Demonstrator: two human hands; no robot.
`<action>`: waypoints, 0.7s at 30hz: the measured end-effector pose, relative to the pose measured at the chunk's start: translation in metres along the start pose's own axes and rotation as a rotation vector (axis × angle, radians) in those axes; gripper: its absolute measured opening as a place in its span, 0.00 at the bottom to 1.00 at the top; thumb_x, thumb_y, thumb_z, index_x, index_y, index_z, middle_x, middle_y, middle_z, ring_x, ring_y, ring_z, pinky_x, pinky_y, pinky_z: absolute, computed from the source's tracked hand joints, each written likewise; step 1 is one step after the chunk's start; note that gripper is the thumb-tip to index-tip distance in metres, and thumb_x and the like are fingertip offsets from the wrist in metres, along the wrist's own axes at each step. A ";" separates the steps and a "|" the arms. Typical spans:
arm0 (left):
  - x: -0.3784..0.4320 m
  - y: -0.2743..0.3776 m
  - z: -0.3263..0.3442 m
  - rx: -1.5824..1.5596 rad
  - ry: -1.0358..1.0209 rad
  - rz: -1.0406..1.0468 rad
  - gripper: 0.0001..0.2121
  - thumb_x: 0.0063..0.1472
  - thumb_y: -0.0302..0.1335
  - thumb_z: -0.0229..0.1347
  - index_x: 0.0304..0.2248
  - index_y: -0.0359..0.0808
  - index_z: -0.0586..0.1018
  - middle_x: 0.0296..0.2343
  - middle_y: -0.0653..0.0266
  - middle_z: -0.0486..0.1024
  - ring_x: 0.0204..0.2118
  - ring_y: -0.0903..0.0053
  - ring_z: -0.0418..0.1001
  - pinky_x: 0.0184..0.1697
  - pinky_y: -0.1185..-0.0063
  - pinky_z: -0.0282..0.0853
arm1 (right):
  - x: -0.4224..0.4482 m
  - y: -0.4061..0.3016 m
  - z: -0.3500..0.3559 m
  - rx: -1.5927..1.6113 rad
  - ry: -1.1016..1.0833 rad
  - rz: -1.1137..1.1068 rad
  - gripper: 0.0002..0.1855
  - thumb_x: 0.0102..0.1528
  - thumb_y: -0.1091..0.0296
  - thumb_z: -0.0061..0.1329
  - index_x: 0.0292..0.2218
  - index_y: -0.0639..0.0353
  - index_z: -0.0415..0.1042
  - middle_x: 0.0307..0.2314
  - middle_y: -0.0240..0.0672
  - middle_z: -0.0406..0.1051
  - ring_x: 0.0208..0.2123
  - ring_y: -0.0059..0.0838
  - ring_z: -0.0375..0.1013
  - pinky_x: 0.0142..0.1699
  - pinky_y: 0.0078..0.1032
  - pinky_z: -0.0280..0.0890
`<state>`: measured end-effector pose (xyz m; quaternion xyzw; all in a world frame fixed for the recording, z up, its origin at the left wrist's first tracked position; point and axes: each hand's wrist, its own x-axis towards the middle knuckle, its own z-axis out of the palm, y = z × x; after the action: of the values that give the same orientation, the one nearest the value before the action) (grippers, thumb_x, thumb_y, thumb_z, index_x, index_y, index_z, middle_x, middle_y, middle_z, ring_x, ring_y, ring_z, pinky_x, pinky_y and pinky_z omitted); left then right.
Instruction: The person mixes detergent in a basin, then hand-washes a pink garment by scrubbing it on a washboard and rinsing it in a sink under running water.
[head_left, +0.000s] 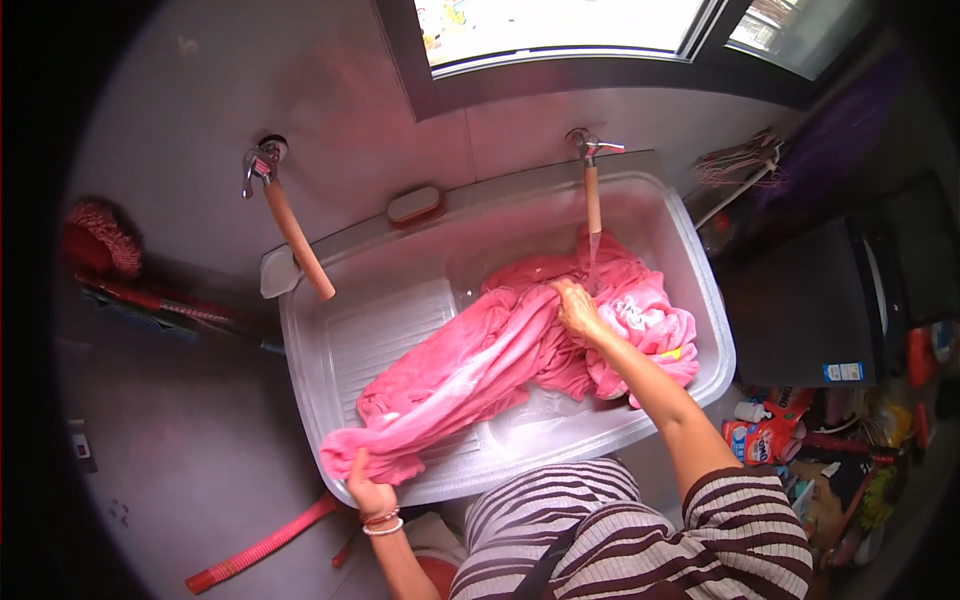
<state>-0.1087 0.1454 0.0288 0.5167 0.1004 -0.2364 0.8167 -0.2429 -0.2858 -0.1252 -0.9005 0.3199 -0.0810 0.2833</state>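
Note:
A wet pink cloth garment (465, 360) stretches across a pale laundry sink (716, 330), its bunched end bearing white writing and a small yellow patch. Near the sink's front left corner, my left hand (370, 486) grips one end of the fabric. My right hand (577, 309) has hold of the middle, close beside a thin stream of water. That stream falls onto the cloth from the wooden-looking tube on the right tap (592, 195). Beneath the fabric, part of the ribbed washboard (397, 315) shows on the left side of the basin.
Another tap (300, 240) with a similar tube hangs over the basin's left end. A scrubbing brush (416, 204) lies on the back ledge. Detergent bags (757, 439) and clutter crowd the floor at right, below a dark appliance (806, 307). A pink corrugated hose (259, 544) extends at lower left.

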 end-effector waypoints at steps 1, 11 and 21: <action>-0.002 0.016 0.006 -0.050 0.018 0.090 0.13 0.56 0.27 0.48 0.40 0.32 0.73 0.40 0.59 0.72 0.44 0.70 0.69 0.50 0.71 0.62 | 0.004 -0.010 -0.007 -0.008 -0.053 -0.051 0.25 0.39 0.79 0.46 0.43 0.60 0.65 0.39 0.44 0.65 0.44 0.48 0.62 0.47 0.39 0.60; -0.015 0.062 -0.045 0.060 0.000 0.169 0.27 0.42 0.14 0.45 0.48 0.27 0.65 0.47 0.62 0.64 0.51 0.71 0.61 0.57 0.72 0.53 | -0.066 -0.028 -0.014 -0.195 -0.215 -0.414 0.07 0.38 0.74 0.46 0.24 0.56 0.64 0.28 0.37 0.65 0.34 0.39 0.64 0.38 0.36 0.57; -0.008 0.006 -0.118 0.104 0.043 0.195 0.08 0.57 0.28 0.50 0.22 0.40 0.67 0.21 0.74 0.62 0.28 0.82 0.62 0.38 0.80 0.60 | -0.137 -0.010 -0.020 -0.306 -0.223 -0.488 0.05 0.41 0.73 0.44 0.26 0.56 0.68 0.25 0.37 0.62 0.33 0.37 0.64 0.42 0.33 0.57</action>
<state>-0.1033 0.2555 -0.0155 0.5707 0.0548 -0.1494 0.8056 -0.3508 -0.2031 -0.0981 -0.9862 0.0698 0.0017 0.1502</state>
